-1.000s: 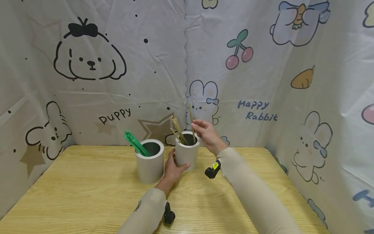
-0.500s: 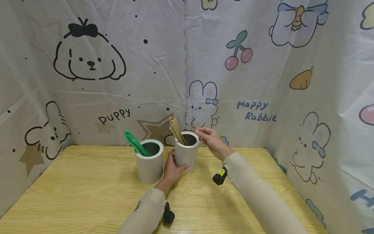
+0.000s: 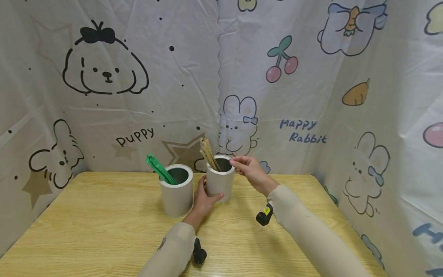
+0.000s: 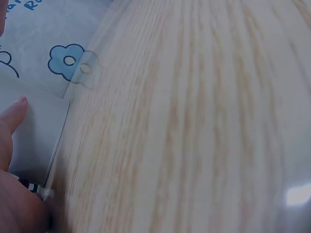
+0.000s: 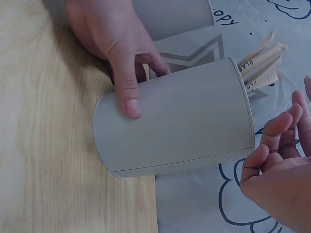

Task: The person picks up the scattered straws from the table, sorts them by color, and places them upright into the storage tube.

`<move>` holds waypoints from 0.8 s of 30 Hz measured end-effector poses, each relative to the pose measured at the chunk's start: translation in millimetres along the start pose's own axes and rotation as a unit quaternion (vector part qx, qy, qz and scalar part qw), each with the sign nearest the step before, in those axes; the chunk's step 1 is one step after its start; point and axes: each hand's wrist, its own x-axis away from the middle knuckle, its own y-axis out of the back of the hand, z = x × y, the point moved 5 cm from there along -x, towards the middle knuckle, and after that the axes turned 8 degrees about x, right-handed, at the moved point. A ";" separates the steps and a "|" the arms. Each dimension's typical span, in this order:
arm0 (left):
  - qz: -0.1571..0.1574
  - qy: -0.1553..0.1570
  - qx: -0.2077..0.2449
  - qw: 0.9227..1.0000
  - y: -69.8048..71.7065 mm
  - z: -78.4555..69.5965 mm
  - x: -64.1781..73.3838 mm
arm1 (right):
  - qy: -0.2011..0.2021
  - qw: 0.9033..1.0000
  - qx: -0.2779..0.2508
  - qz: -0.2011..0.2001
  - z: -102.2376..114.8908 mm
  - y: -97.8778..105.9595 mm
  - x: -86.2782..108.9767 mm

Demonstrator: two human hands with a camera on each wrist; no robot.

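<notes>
My left hand (image 3: pixel 203 201) grips a white cylindrical holder (image 3: pixel 220 184) low on its side, thumb across the front. Several slim straws in tan paper wrappers (image 3: pixel 209 154) stand in this holder and lean left; print shows on the wrappers (image 5: pixel 262 65) in the right wrist view. At the right of the rim is my right hand (image 3: pixel 252 171), its fingers loosely bent and thumb tip right at the edge. Nothing shows between those fingers (image 5: pixel 278 124). The left wrist view catches only part of the left hand (image 4: pixel 12 131) against the holder.
A second white holder (image 3: pixel 176 201) stands just left of the left hand, with a green bundle of slim wrapped sticks (image 3: pixel 160 169) leaning left in it. Both stand on a wood-grain table (image 3: pixel 104 219). Behind hangs a printed cloth (image 3: pixel 190 73), close to the table's far edge.
A second ago my right hand held one tan straw upright over the holder; it left the fingers and joined the leaning bundle. The hand moved right, then slightly down. The left hand kept its grip.
</notes>
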 end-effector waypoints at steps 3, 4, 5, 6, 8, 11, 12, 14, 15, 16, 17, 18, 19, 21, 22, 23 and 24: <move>-0.002 0.001 0.003 1.000 0.9 1.2 -0.1 | 0.004 1.000 0.012 0.016 -2.8 -2.0 3.5; -0.002 0.002 0.004 1.000 1.2 1.5 0.1 | 0.004 1.000 0.014 0.019 -3.7 -2.6 5.0; -0.002 0.002 0.004 1.000 1.3 1.7 0.1 | 0.004 1.000 0.020 0.024 -5.1 -3.2 6.5; -0.001 0.003 0.005 1.000 1.5 1.6 0.6 | 0.004 0.999 0.024 0.028 -6.6 -3.7 7.8; 0.002 0.005 0.008 1.000 1.8 1.5 1.4 | 0.004 0.999 0.031 0.032 -9.7 -4.2 10.1; 0.006 0.010 0.012 1.000 2.0 0.3 2.9 | 0.007 0.998 0.047 0.036 -12.3 -4.0 13.7; 0.007 0.011 0.014 1.000 2.1 -0.1 3.3 | 0.007 0.998 0.051 0.036 -12.6 -3.8 14.9; 0.007 0.006 0.014 1.000 2.2 -1.9 3.7 | 0.006 0.998 0.059 0.037 -13.4 -3.1 16.7; 0.008 0.005 0.015 1.000 2.1 -2.4 3.6 | 0.006 0.997 0.062 0.039 -13.8 -2.7 17.8; 0.008 0.005 0.017 1.000 2.0 -2.4 3.2 | 0.004 0.997 0.067 0.040 -14.5 -2.0 18.7; 0.008 0.005 0.018 1.000 1.8 -2.5 2.8 | 0.002 0.997 0.070 0.042 -15.7 -1.6 19.6; 0.009 0.001 0.016 1.000 1.6 -3.1 2.6 | 0.000 0.996 0.071 0.044 -16.4 -1.0 20.7; 0.009 -0.003 0.016 1.000 1.4 -3.4 2.2 | -0.002 0.996 0.075 0.045 -17.3 -0.4 21.6; 0.011 -0.005 0.018 1.000 1.1 -3.2 1.4 | -0.006 0.996 0.081 0.046 -18.9 0.8 23.9; 0.012 -0.008 0.018 1.000 0.9 -3.2 1.1 | -0.008 0.995 0.085 0.047 -20.4 1.4 24.3; 0.014 -0.011 0.018 1.000 0.8 -3.3 0.9 | -0.009 0.995 0.086 0.048 -21.7 2.0 24.9; 0.014 -0.014 0.018 1.000 0.7 -3.4 0.7 | -0.011 0.995 0.088 0.048 -22.6 2.7 25.4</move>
